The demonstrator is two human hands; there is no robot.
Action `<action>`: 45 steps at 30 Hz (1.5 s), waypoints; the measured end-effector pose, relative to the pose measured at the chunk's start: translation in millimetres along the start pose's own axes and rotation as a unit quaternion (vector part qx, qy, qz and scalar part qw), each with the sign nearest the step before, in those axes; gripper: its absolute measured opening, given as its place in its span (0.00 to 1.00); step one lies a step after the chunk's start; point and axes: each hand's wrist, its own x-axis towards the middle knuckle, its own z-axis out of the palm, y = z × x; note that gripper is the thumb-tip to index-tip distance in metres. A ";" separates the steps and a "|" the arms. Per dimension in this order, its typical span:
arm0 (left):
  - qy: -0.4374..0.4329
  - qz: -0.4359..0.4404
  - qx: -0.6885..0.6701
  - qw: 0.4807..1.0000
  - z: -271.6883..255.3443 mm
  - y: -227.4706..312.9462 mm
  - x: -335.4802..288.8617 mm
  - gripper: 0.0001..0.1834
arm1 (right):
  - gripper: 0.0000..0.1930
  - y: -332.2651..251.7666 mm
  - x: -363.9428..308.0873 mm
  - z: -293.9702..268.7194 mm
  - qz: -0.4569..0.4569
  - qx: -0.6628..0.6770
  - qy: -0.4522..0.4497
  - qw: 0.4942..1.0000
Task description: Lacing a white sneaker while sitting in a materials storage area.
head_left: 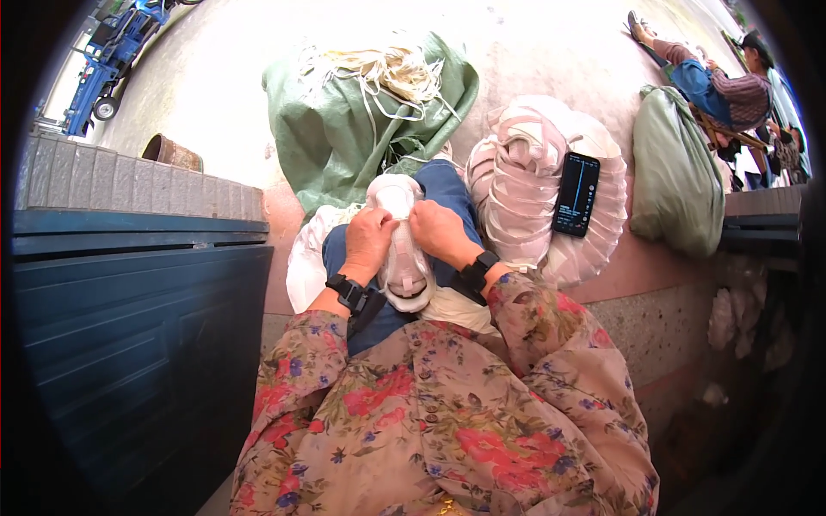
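A white and pale pink sneaker (404, 273) lies lengthwise on my lap, between my blue-trousered thighs. My left hand (368, 241) is closed at the left side of its upper half, thumb and fingers pinched together. Opposite it, my right hand (437, 230) pinches at the right edge, its fingertips close to those of the left. Any lace or thin strip between the fingertips is too small to make out. Just beyond my knees, a bundle of cream shoelaces (400, 76) rests on a green woven sack (323, 129), some strands hanging down its front.
Nested pale pink shoe pieces (514, 206) are stacked right of my knee, with a black phone (576, 194) on them. Farther right stand a full green sack (675, 176) and a seated person (731, 95). A blue door panel (138, 344) is at left, a brown pot (172, 153) beyond it.
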 end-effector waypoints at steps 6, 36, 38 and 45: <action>0.005 0.016 -0.018 1.000 0.3 -2.6 0.7 0.07 | 0.11 1.2 -1.8 4.3 -0.022 -0.013 0.032 0.999; 0.011 -0.032 -0.050 0.998 -0.5 -8.8 -6.0 0.13 | 0.14 5.6 1.3 3.8 0.027 0.141 -0.052 0.988; 0.004 -0.040 -0.079 0.996 -0.8 -11.4 -7.4 0.14 | 0.14 4.6 -4.7 3.0 -0.011 0.155 -0.021 0.988; -0.039 -0.101 -0.076 0.991 -3.1 -1.2 2.8 0.14 | 0.13 6.9 -2.1 12.8 -0.009 0.120 0.037 0.992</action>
